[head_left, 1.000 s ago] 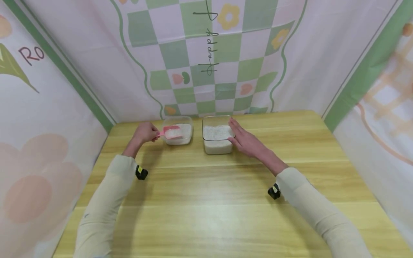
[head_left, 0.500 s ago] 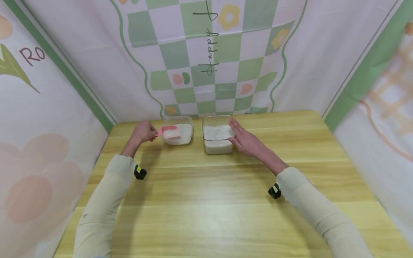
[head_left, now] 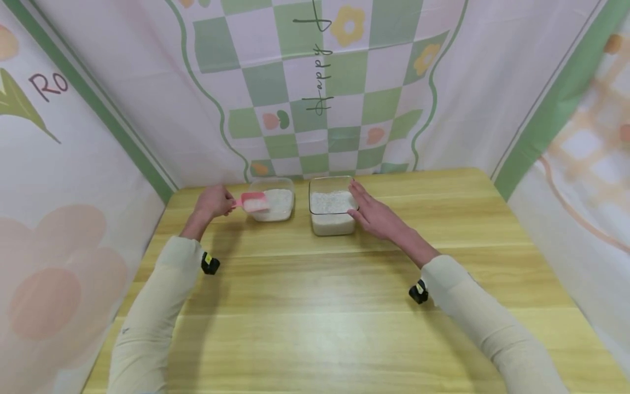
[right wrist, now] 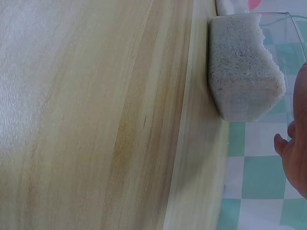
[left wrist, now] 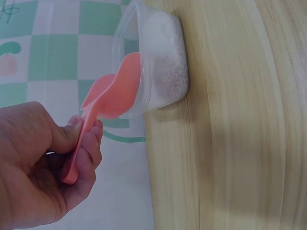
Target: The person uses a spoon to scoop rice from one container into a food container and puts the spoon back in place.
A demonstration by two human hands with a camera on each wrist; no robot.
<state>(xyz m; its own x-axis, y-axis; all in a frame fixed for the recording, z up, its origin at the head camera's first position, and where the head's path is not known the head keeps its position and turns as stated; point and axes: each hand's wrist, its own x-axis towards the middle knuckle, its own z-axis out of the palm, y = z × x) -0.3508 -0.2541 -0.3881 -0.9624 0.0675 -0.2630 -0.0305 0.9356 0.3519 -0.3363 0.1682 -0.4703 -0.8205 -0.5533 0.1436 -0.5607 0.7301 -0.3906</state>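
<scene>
In the head view my left hand (head_left: 214,202) pinches the handle of a pink scoop (head_left: 254,201), which carries white rice. The scoop is over the left rim of a clear plastic container (head_left: 272,218) with rice in its lower part. The left wrist view shows the thumb and curled fingers round the scoop's handle (left wrist: 79,148). To the right stands a deeper glass container (head_left: 333,227), rice (right wrist: 244,62) filling much of it. My right hand (head_left: 376,216) rests against its right side with fingers mostly straight; the right wrist view catches only part of that hand (right wrist: 298,143).
Both containers stand near the back edge of the wooden table (head_left: 315,306), a small gap between them. Close behind hangs a green-and-white checked cloth (head_left: 305,82). Patterned cloth sides flank the table. A small black camera sits at each wrist.
My left hand has drawn the scoop leftward, from over the plastic container's rice to its left rim. The right hand and both containers stay in place.
</scene>
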